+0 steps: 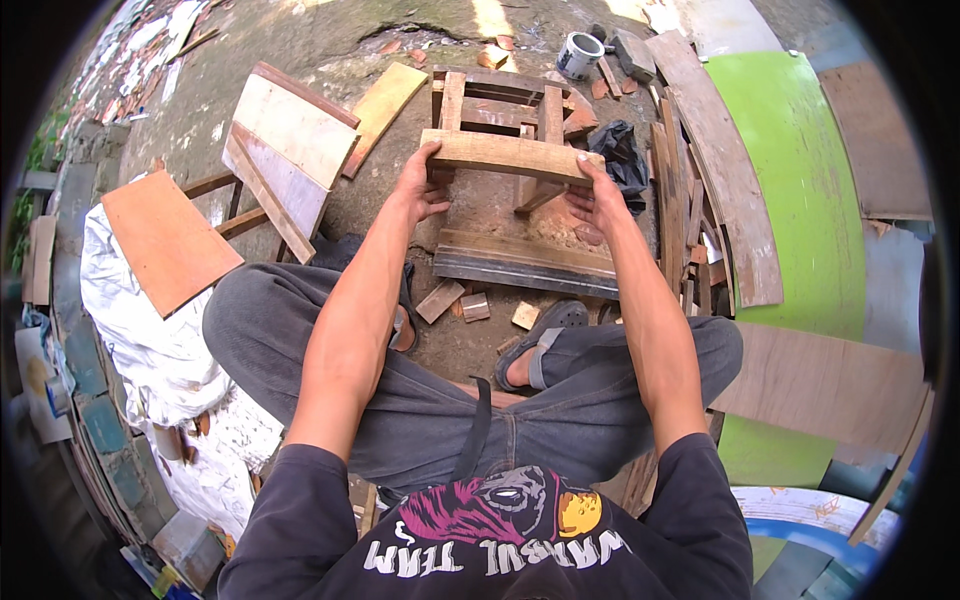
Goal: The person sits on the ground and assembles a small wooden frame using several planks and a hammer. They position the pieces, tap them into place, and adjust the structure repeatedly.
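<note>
A short wooden plank (510, 155) lies crosswise in front of me, gripped at both ends. My left hand (420, 187) is closed on its left end, thumb on top and fingers beneath. At the right end my right hand (598, 197) grips in the same way. Just beyond is a wooden frame (452, 100) of uprights and crosspieces, partly hidden by the plank; I cannot tell whether the two touch. Below my hands a thicker wooden beam (525, 258) with a dark front edge lies across, with sawdust (560, 225) behind it.
Small wood offcuts (440, 299) lie near my feet. To the left are leaning boards (290, 130), an orange panel (170, 240) and white sheeting (150, 340). A paint can (579, 56), black plastic bag (622, 160), stacked wood strips (668, 190) and a green panel (800, 180) stand right.
</note>
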Available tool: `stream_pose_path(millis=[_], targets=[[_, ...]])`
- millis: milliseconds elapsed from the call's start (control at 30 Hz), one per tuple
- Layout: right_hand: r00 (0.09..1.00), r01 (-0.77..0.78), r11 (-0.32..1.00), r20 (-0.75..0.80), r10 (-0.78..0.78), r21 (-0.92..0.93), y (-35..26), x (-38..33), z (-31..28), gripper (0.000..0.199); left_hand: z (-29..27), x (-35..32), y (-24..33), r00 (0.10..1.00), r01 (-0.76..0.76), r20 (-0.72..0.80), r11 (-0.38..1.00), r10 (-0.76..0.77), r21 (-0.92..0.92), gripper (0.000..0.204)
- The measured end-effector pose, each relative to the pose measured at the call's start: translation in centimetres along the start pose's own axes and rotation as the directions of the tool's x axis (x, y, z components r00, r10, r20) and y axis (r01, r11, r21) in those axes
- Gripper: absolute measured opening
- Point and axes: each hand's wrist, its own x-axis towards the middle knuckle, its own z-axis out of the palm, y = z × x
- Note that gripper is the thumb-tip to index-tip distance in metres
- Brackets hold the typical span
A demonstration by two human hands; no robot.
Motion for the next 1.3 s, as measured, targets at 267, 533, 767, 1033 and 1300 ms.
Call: stream_pose_path(millis=[267,533,767,1033,1300], targets=[[0.998,0.031,0.999,-0.044,-0.033,-0.038,-0.2,0.2,-0.1,0.066,-0.2,0.4,-0.4,1.0,-0.015,-0.02,0.995,0.017,0.1,0.105],[0.998,0.068,0.996,-0.016,-0.068,-0.05,-3.2,-0.2,0.1,0.057,1.1,0.7,1.6,0.999,-0.032,-0.03,0.999,0.033,0.039,0.114],[0.99,0.114,0.992,-0.079,-0.118,-0.054,-9.4,2.8,1.2,0.055,3.8,0.9,9.3,0.981,0.109,-0.182,0.971,-0.07,0.214,0.102],[0.975,0.185,0.981,-0.118,-0.19,-0.051,-14.1,6.6,1.8,0.057,5.0,2.5,15.6,0.994,0.085,-0.094,0.894,-0.048,0.44,0.115],[0.985,0.165,0.985,-0.046,-0.168,-0.047,-16.6,6.6,1.9,0.065,4.0,3.9,18.4,0.992,0.11,0.001,0.847,-0.129,0.52,0.117]])
